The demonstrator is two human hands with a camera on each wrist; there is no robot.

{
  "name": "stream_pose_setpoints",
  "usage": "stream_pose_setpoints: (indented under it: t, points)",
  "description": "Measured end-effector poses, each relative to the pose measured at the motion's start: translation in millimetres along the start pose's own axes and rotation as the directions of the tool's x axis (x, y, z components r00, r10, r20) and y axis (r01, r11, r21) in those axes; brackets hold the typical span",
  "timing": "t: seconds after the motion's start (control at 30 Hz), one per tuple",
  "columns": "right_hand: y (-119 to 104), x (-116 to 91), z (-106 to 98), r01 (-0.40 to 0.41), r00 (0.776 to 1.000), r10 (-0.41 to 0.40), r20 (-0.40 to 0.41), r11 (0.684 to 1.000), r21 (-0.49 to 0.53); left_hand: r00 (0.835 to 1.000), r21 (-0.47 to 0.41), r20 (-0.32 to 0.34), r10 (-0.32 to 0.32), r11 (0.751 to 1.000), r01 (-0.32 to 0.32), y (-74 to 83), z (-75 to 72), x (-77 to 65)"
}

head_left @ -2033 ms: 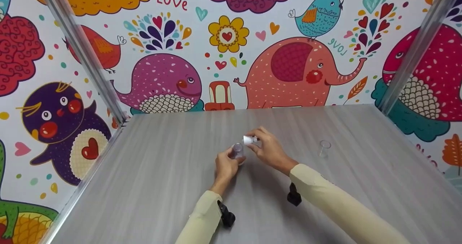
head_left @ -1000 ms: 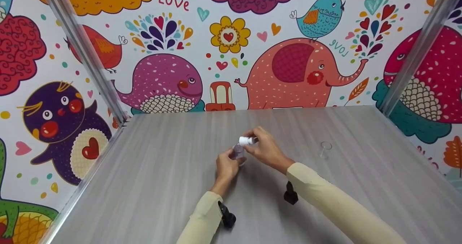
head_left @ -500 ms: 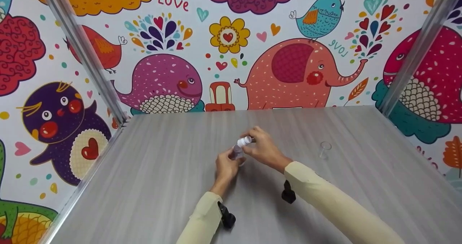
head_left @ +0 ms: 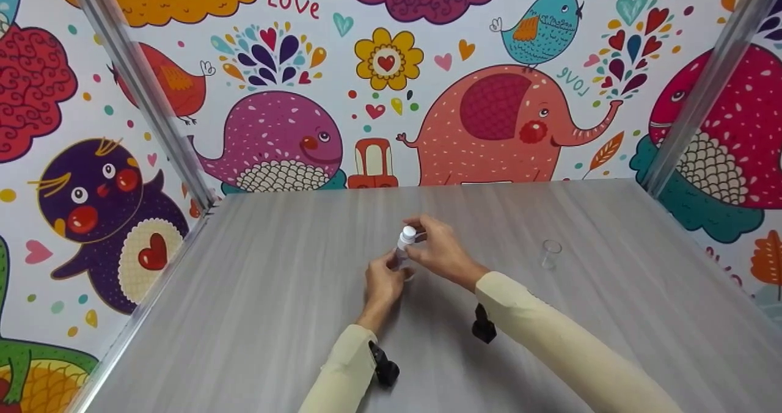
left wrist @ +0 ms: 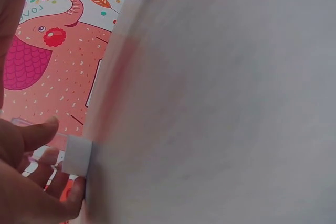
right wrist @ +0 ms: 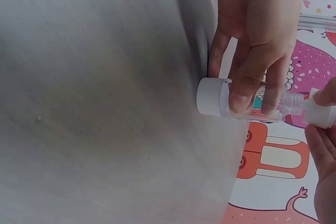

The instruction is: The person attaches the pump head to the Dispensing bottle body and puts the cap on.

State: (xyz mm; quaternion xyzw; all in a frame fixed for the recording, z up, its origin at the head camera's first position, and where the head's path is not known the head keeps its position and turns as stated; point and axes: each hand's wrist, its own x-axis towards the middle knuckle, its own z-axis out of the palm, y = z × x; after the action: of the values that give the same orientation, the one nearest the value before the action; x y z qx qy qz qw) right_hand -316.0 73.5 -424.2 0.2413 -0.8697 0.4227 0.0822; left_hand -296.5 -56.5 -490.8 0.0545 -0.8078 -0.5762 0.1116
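My left hand (head_left: 383,281) grips a small clear bottle (right wrist: 287,103) upright, its white base (right wrist: 210,97) down at the table surface. Fingers of that hand wrap the transparent body, as the left wrist view also shows. Between thumb and fingers, my right hand (head_left: 445,251) pinches a white stepped cap (head_left: 407,236). The cap stands over the bottle's threaded neck, in line with it. Whether it sits on the threads cannot be made out. To the right of the hands, a clear cylindrical cover (head_left: 550,255) stands on the table.
The grey wood-grain table (head_left: 275,315) spreads around both hands. Printed cartoon walls (head_left: 379,126) rise at its back and sides, with metal corner posts (head_left: 140,89) left and right.
My right hand has moved left and turned the white cap from lying sideways to upright over the bottle neck. The left hand and bottle have stayed in place.
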Motion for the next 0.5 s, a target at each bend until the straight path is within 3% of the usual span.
stream_pose_setpoints:
  t: [0.5]
  points:
    - [-0.2, 3.4, 3.5, 0.021, 1.000, -0.021, 0.003, 0.999, -0.027, 1.000, 0.017, 0.001, 0.007, 1.000, -0.007, -0.1, -0.5, -0.3]
